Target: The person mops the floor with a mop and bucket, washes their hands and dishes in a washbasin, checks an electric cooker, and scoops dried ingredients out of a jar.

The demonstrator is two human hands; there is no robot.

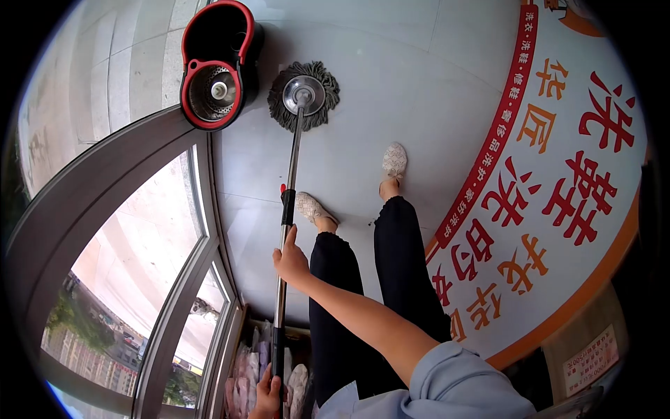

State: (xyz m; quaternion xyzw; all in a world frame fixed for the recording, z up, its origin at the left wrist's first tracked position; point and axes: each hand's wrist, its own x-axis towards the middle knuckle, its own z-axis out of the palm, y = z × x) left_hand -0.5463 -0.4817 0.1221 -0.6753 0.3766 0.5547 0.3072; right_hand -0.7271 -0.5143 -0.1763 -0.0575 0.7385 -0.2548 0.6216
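Observation:
A mop with a round grey string head [324, 78] and a long metal handle [294, 157] reaches from the upper middle of the view down to the bottom edge. The mop head rests spread on the light floor. My right hand [291, 261] is wrapped round the middle of the handle, below its black joint with a small red tab. At the bottom edge, my left hand [267, 397] grips the black upper grip of the same handle. A black and red spin bucket [241, 115] stands left of the mop head.
Glass doors with a grey frame [132, 153] run along the left. A large printed sign [516, 202] covers the right side. My shoes [313, 207] are on the tiled floor [391, 77]. Plastic-wrapped items [246, 373] lie at the lower left beside my legs.

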